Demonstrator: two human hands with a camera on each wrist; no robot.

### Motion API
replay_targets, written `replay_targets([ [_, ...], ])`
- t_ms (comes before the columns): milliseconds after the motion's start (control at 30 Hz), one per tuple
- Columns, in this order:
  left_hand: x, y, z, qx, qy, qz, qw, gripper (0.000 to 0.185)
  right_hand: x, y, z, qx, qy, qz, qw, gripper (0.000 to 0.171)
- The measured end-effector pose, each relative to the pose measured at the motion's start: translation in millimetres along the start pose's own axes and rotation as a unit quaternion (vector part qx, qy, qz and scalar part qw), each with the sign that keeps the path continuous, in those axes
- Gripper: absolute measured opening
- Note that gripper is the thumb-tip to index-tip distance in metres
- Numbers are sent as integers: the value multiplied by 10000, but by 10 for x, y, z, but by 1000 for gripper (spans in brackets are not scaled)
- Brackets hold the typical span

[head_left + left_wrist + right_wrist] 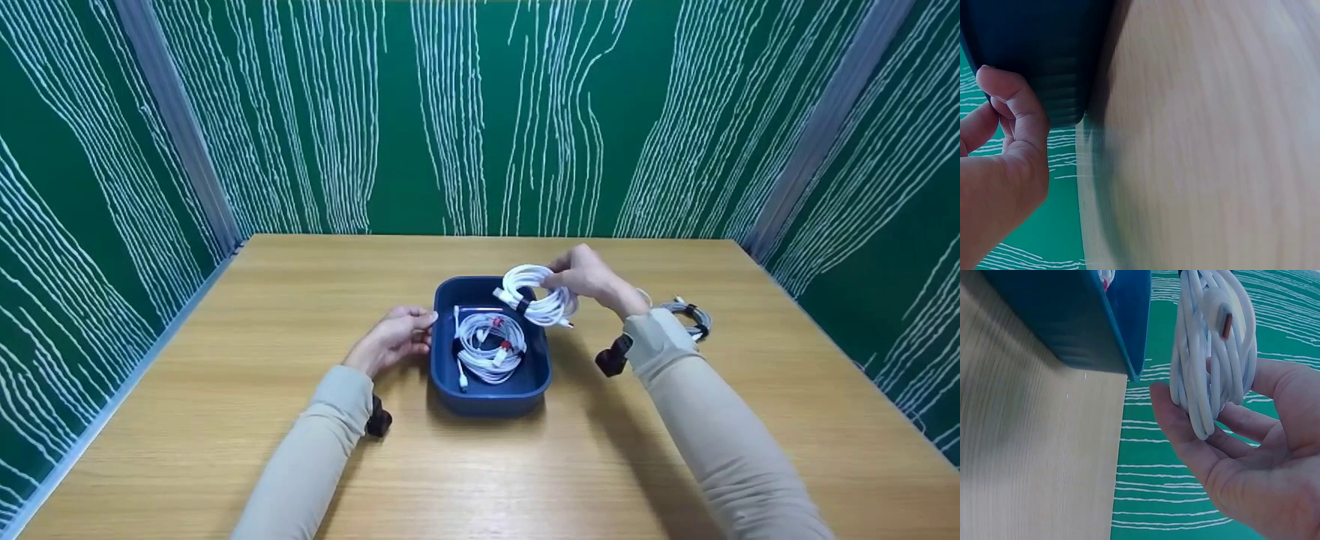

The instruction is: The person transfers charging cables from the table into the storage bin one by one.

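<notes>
The right hand [589, 276] holds a coiled white cable [536, 296] up over the far right corner of a blue tray [487, 397], clear of the rim. From the right wrist view its fingers [1185, 433] curl under the loops and pinch them from one side, so the bundle [1213, 354] hangs as one neat ring with a plug end showing on top; a dark strap around the coil keeps the turns from springing apart.

The left hand [394, 337] rests against the tray's left wall. In the left wrist view its fingers [1016, 107] are bent and pressed to the ribbed outer side of the tray [1044, 56], holding nothing inside them; I judge this steadies the tray on the smooth desk [225, 375] so it does not slide.

Inside the tray lies another bundle of white cable [491, 345], tied with small red and dark bands, lying flat on the bottom and filling most of it. On the desk to the right, just beyond the right wrist, lies a further grey coil [690, 315], well apart from the tray.
</notes>
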State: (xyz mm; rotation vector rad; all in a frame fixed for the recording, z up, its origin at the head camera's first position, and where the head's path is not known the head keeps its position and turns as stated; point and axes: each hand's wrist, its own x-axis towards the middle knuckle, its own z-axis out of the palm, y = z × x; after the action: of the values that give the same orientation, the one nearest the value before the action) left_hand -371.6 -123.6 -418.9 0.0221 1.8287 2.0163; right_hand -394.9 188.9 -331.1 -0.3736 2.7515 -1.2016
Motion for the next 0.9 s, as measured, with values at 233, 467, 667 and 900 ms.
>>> replay_targets([
  [233,9,-12,1,-28,-1,5,10000,9,25,-60,103,-65,-16,-119,9999,24],
  [467,15,-21,0,-89,-52,26,9999,12,59,-132,233,-78,-11,-197,9998,22],
  [667,2,-24,0,-80,-55,20,10000,11,84,-197,331,-126,-76,-248,9996,24],
  [900,1,-29,-6,-76,-30,26,10000,14,92,-255,393,-170,-126,-276,9994,23],
])
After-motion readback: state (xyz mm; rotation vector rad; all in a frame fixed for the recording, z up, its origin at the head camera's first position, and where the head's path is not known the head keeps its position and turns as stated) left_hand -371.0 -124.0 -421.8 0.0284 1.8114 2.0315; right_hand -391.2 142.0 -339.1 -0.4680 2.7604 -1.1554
